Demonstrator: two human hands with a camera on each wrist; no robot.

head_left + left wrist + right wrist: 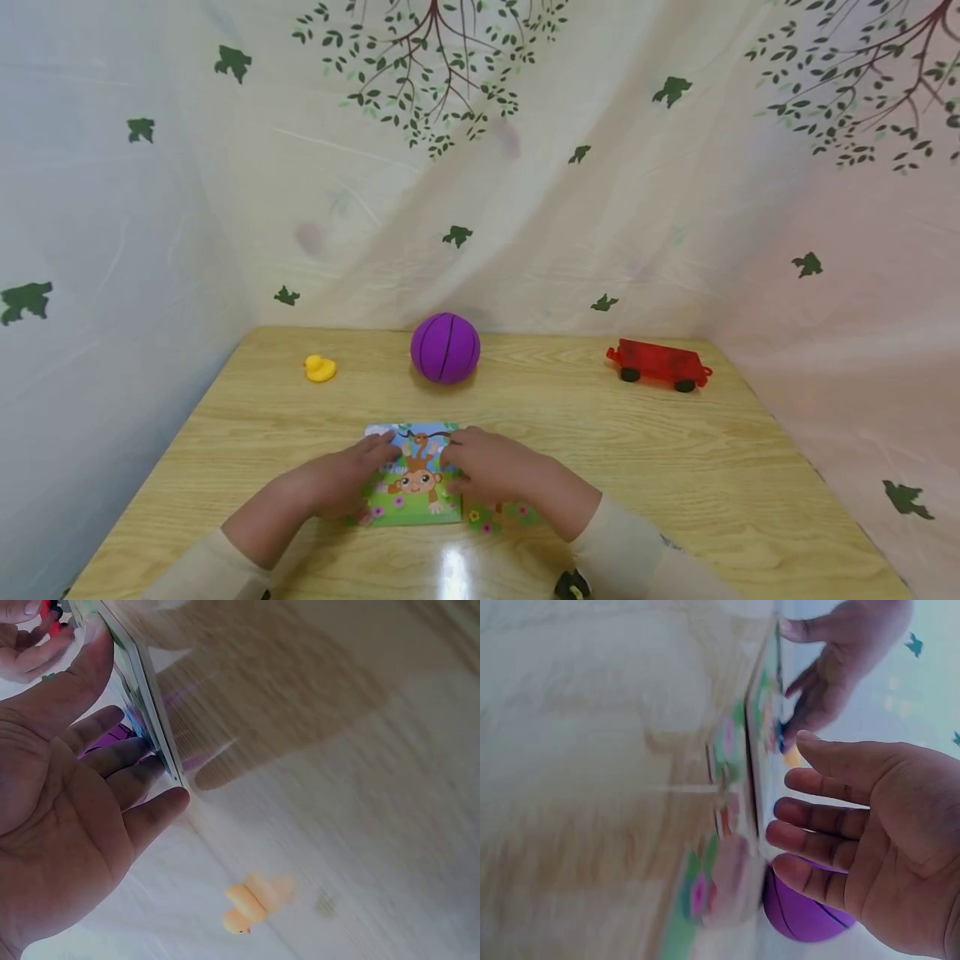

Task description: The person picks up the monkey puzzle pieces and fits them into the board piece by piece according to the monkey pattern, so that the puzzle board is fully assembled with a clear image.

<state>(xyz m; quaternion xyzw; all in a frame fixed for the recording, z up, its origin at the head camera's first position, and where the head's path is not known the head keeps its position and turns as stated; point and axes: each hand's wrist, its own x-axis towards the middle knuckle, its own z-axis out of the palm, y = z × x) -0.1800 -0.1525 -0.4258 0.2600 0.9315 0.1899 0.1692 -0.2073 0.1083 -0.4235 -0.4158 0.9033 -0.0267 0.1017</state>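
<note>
A square picture board [418, 492] with a hanging monkey, flowers and grass lies on the table before me. My left hand [351, 475] is at its left side; in the left wrist view the thumb [94, 656] and fingertips touch the board's edge [150, 697], fingers fairly straight. My right hand [491, 462] is over the board's right side, its fingers loosely bent with nothing gripped in the right wrist view. Partly under that hand, flowered picture pieces [483, 518] lie right of the board. In the right wrist view these pieces [727, 746] look separate, but blurred.
Behind the board sits a purple ball [446, 348] with black lines. A yellow toy duck [320, 368] stands at the back left, a red toy wagon [660, 364] at the back right. The wooden table [675, 467] meets a leaf-patterned cloth [525, 275].
</note>
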